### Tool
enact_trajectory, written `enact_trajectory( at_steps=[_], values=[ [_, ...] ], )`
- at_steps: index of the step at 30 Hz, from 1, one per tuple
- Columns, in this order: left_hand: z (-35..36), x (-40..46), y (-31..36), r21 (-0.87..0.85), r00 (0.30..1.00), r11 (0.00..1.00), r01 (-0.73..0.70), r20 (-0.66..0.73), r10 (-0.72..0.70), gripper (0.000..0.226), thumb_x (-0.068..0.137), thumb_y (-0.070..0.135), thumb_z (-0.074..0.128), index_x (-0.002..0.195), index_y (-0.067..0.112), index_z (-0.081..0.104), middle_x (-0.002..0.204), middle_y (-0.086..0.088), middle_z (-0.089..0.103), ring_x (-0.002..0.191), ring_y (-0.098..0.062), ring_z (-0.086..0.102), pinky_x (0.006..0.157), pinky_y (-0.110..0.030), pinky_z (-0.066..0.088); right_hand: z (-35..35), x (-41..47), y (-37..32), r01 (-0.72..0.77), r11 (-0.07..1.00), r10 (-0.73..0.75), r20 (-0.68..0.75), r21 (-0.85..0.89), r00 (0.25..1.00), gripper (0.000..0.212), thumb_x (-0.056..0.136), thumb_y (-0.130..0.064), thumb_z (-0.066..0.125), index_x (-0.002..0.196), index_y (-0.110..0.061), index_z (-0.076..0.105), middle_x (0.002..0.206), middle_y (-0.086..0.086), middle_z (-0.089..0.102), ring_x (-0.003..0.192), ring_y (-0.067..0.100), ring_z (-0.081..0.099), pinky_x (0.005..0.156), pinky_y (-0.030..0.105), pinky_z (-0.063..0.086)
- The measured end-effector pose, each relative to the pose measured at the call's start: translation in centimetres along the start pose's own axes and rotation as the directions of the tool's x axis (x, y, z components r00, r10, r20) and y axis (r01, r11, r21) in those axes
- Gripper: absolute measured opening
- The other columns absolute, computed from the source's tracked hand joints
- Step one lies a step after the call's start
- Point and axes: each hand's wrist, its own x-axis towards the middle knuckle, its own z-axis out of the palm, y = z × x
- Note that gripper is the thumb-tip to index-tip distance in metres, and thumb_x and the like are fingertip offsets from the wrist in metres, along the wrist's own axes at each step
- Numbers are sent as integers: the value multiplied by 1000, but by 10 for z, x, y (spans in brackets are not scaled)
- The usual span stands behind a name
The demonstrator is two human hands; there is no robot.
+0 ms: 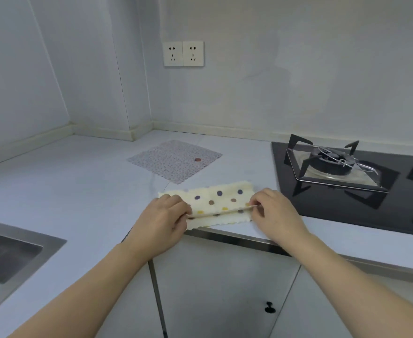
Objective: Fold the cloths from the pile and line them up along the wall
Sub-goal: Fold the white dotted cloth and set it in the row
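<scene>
Polka-dot cloth (218,203) is lying at the bench (78,191) front edge, left hand (162,220) and right hand (272,211) each pinching an end in a narrow grip mid-fold; uneven pull risks skewing layers or dragging it off.

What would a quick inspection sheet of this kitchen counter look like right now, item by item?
Surface: pale countertop, looks clean and dry.
Job's things: cream polka-dot cloth at the counter's front edge, partly folded; patterned cloth lying flat farther back, short of the wall.
Clutter: small reddish spot on the patterned cloth; cannot tell what it is.
Hands: left hand and right hand each pinch an end of the polka-dot cloth.
Cables: nothing seen.
Surroundings: gas hob to the right, steel sink to the left, double wall socket, cabinet doors below.
</scene>
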Motion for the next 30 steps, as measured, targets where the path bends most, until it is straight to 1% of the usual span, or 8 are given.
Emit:
enact_trajectory(
  at_steps=[4,11,13,16,19,22,26,30],
  values=[
    [0,6,10,88,988,985,-151,34,149,15,75,15,46,79,15,60,77,2,53,68,-21,45,60,-34,40,-1,0,1,30,999,-27,-87,39,996,14,79,-2,55,82,-13,63,88,-3,58,85,19,50,79,32,42],
    [-1,0,18,106,963,968,-226,173,205,21,73,38,55,83,20,48,80,7,44,71,-16,35,66,-29,37,-5,0,-4,4,996,-10,68,92,998,18,79,-6,51,79,-23,57,88,-8,56,87,14,50,83,30,44],
    [-2,1,13,129,963,966,-224,179,200,15,73,33,52,83,22,49,81,8,45,71,-16,37,65,-28,36,-5,1,-5,-37,990,19,128,139,992,19,79,-9,51,84,-26,55,92,-12,54,92,13,49,85,28,43],
    [-9,7,9,50,987,991,-121,116,114,3,80,21,47,82,22,49,75,14,43,70,-16,44,60,-23,31,-5,3,-5,-56,979,17,196,194,980,24,72,-32,51,95,-35,52,96,-22,49,101,9,45,90,26,39],
    [-15,12,1,-81,995,992,101,35,-98,8,94,14,46,97,21,50,77,13,50,74,-15,48,61,-26,37,-3,4,-2,-3,992,-25,221,125,975,57,65,-68,46,110,-34,53,106,-22,45,105,6,38,94,26,33],
    [-17,13,-9,-123,988,982,144,-30,-149,10,99,15,41,100,25,44,84,4,57,75,-20,52,65,-37,45,2,7,1,-36,995,18,192,91,981,59,68,-73,57,110,-33,56,106,-20,47,106,8,39,92,26,32],
    [-16,12,-10,-105,994,994,-19,101,30,17,91,17,35,95,30,47,95,9,53,85,-19,51,71,-39,47,5,9,4,-55,994,37,182,90,983,55,66,-74,48,103,-35,58,105,-18,50,102,9,43,87,27,32],
    [-13,9,-2,50,933,974,-221,303,196,21,77,44,47,92,29,50,97,13,46,87,-13,44,75,-28,41,2,6,3,-50,989,23,186,139,982,54,61,-74,46,103,-42,54,107,-19,50,104,8,43,92,28,34]
  ],
)
